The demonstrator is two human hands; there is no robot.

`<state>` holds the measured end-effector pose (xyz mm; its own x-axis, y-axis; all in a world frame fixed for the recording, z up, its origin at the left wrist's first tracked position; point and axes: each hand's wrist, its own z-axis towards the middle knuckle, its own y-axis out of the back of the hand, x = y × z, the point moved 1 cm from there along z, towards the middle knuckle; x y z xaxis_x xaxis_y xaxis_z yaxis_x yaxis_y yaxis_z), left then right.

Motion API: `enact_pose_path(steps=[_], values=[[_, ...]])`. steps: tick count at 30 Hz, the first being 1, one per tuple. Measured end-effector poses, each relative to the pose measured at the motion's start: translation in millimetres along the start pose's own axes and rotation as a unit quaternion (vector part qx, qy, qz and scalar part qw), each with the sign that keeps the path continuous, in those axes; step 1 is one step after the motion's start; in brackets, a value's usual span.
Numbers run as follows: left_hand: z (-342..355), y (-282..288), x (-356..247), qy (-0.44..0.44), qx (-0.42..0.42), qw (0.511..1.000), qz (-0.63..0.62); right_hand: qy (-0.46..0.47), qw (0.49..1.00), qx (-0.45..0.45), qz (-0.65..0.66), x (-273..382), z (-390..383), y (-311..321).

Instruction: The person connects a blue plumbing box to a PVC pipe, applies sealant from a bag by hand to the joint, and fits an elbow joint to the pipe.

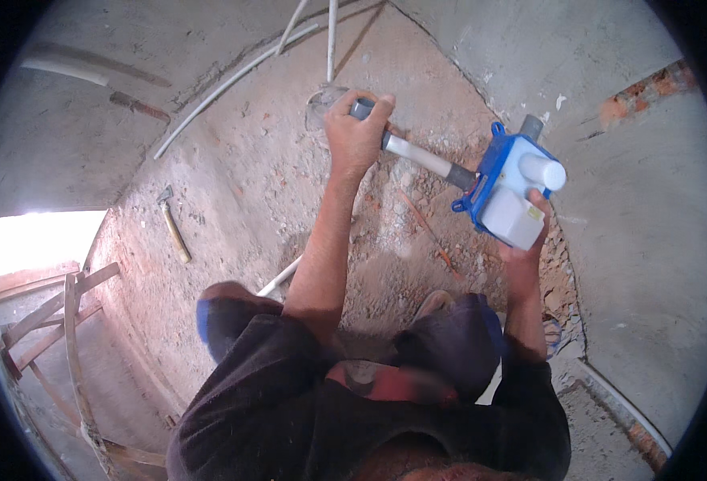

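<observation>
My left hand [355, 132] is closed around a grey pipe fitting [361, 108] at the end of a short white pipe [417, 155]. The pipe's other end runs through a grey coupling [460, 177] into a blue-framed plumbing box [489, 172] with white plastic covers. My right hand [527, 240] grips the box from its near side, fingers partly hidden behind it. A grey pipe stub [532, 127] sticks out of the box's far side. The whole assembly is held tilted above the dirt floor, near the right wall.
A hammer [174, 224] lies on the rubble-strewn floor [249, 184] to the left. Long white pipes [233, 84] run along the far left wall. A thin reddish rod [429, 232] lies between my arms. Wooden boards [69, 337] stand at the lower left. The right wall has a chased groove [650, 92].
</observation>
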<state>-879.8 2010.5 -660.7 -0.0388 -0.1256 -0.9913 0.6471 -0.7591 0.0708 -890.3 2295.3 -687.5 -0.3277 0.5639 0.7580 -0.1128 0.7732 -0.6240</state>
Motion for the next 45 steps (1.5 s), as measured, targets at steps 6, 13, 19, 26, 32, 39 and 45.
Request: enact_pose_path(steps=[6, 13, 19, 26, 32, 39, 45], values=[[9, 30, -54, 0.054, -0.014, 0.979, -0.197, 0.075, 0.995, 0.064, 0.013, 25, -24, -22], [1, 50, -86, 0.032, 0.032, 0.984, -0.170, 0.116, 0.993, 0.011, -0.015, 43, -44, -55], [-9, 50, -88, 0.029, 0.070, 0.985, -0.155, 0.079, 0.997, 0.007, 0.003, 41, -52, -63], [-23, 66, -101, -0.001, 0.068, 0.985, -0.161, 0.033, 0.995, 0.076, 0.054, 34, -69, -74], [-31, 84, -112, -0.016, 0.063, 0.988, -0.137, 0.028, 0.992, 0.058, 0.112, 15, -82, -71], [-39, 102, -117, -0.039, 0.045, 0.993, -0.101, 0.019, 0.993, 0.063, 0.094, -12, -108, -76], [-37, 109, -108, -0.026, 0.023, 0.984, -0.173, 0.011, 0.995, 0.072, 0.075, -24, -119, -84]])
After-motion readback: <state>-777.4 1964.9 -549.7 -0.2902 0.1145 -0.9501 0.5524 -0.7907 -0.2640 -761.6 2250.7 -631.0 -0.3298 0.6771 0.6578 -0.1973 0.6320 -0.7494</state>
